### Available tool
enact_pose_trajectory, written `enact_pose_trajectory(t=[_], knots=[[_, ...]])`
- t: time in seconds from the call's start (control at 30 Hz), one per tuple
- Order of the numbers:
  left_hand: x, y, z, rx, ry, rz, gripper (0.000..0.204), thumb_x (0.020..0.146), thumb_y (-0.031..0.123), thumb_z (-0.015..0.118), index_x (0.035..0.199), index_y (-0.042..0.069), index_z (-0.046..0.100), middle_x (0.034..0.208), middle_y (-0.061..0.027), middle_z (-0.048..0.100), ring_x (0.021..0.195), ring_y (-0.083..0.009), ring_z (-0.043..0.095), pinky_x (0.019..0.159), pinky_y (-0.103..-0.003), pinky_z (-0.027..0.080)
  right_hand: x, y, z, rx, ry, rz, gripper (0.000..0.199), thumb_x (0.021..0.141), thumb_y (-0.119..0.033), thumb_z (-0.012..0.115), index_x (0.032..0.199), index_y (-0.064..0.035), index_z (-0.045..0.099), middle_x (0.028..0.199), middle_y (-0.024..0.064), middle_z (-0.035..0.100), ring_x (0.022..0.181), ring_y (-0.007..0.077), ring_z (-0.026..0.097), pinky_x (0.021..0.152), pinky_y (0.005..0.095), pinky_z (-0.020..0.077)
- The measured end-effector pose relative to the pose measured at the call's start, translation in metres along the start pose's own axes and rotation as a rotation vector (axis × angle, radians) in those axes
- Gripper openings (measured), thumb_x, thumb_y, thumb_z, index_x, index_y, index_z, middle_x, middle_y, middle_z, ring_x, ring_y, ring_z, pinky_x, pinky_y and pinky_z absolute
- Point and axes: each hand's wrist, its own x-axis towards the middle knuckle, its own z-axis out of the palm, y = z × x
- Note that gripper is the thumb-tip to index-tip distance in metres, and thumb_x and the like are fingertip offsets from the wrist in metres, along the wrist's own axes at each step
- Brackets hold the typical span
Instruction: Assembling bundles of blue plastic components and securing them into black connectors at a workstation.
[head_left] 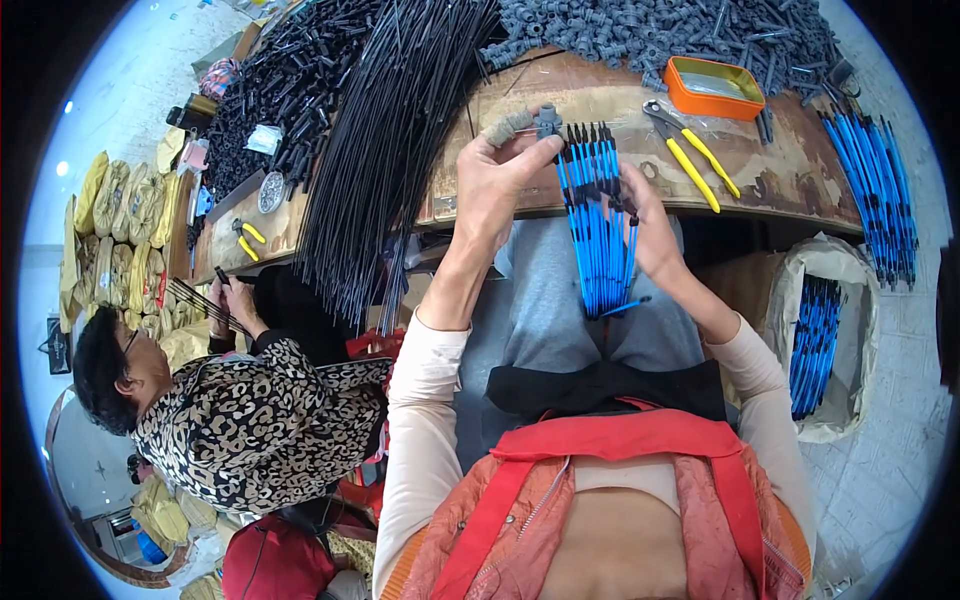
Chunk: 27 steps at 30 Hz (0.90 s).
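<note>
Across the table's (580,85) near edge, one blue bundle (595,250) hung just right of the left hand (490,190), its long axis running from table to lap; the right hand (648,225), nearer, gripped its right side, while the left pinched one grey fitting (547,118) by its far end. Outward lay two pliers (690,170), one orange tin (712,104), and two more bundles: right corner (868,190), sack (818,345).
</note>
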Motion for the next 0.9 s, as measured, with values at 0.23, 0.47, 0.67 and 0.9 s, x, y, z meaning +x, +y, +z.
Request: enact_pose_trajectory(t=[0.23,0.47,0.67,0.9], knots=[[-0.003,0.006,0.004,0.112,0.012,0.027,0.045,0.087,0.003,0.073,0.130,-0.004,0.061,0.107,-0.0133,0.072,0.095,-0.0147,0.069,0.090,-0.028,0.053,-0.001,-0.002,-0.016,-0.001,-0.179,0.076,0.035,0.097,-0.008,0.063,0.129,0.0040,0.059,0.115,0.0065,0.069,0.104,0.0104,0.063,0.094,0.0272,0.0492],[-0.013,0.011,0.017,0.417,0.048,0.165,0.042,0.093,0.006,0.068,0.130,-0.010,0.058,0.112,-0.0178,0.070,0.102,-0.0192,0.068,0.090,-0.031,0.055,-0.003,-0.010,-0.012,-0.083,-0.125,0.038,0.027,0.098,-0.005,0.058,0.124,0.0035,0.064,0.109,0.0052,0.071,0.099,0.0086,0.065,0.089,0.0251,0.0510],[-0.016,0.011,0.021,0.435,0.030,0.206,0.041,0.094,0.006,0.065,0.130,-0.010,0.057,0.111,-0.0197,0.070,0.099,-0.0205,0.069,0.088,-0.032,0.055,0.000,-0.010,-0.016,-0.011,-0.157,0.013,0.026,0.098,-0.006,0.059,0.121,0.0030,0.066,0.104,0.0040,0.072,0.092,0.0069,0.064,0.083,0.0239,0.0518],[-0.018,0.014,0.019,0.349,0.035,0.111,0.042,0.092,0.009,0.069,0.129,-0.009,0.059,0.110,-0.0176,0.070,0.102,-0.0201,0.067,0.090,-0.031,0.054,0.002,-0.015,-0.013,-0.052,-0.133,0.048,0.024,0.096,-0.007,0.061,0.118,0.0002,0.069,0.099,0.0030,0.073,0.086,0.0056,0.064,0.077,0.0231,0.0523]])
